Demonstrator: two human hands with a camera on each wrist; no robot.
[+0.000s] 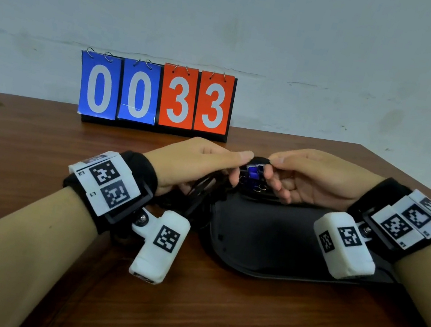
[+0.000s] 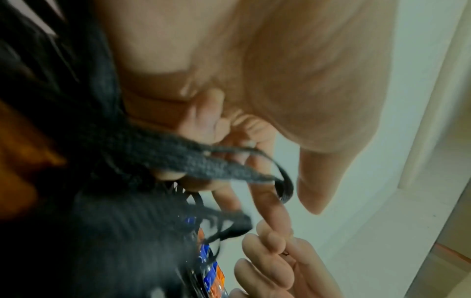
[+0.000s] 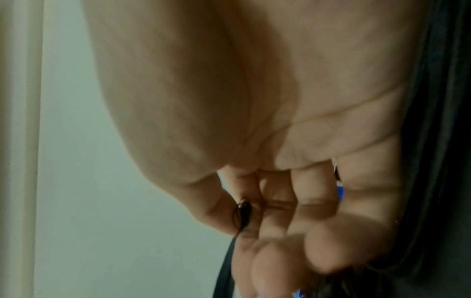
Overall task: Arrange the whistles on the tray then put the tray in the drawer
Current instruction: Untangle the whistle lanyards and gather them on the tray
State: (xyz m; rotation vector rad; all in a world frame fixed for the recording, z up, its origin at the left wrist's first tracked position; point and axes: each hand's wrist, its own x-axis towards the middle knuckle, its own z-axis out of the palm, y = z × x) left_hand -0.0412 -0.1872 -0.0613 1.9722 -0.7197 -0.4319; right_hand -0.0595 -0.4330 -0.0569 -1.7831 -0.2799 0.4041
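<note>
Blue whistles (image 1: 252, 173) with metal key rings lie at the far end of a black tray (image 1: 267, 236) on the wooden table. My two hands meet over them. My left hand (image 1: 239, 167) has its fingers curled round black lanyards (image 1: 201, 189), which trail off to the left of the tray. The left wrist view shows the lanyard straps (image 2: 216, 167) looped over those fingers (image 2: 265, 193). My right hand (image 1: 271, 166) pinches a thin black lanyard cord (image 3: 242, 213) between thumb and forefinger. A sliver of blue whistle (image 3: 340, 193) shows between its fingers.
A flip scoreboard (image 1: 157, 95) reading 0033 stands at the back of the table against the wall. The table's right edge (image 1: 418, 184) runs close behind my right wrist. Bare wood lies left of and in front of the tray.
</note>
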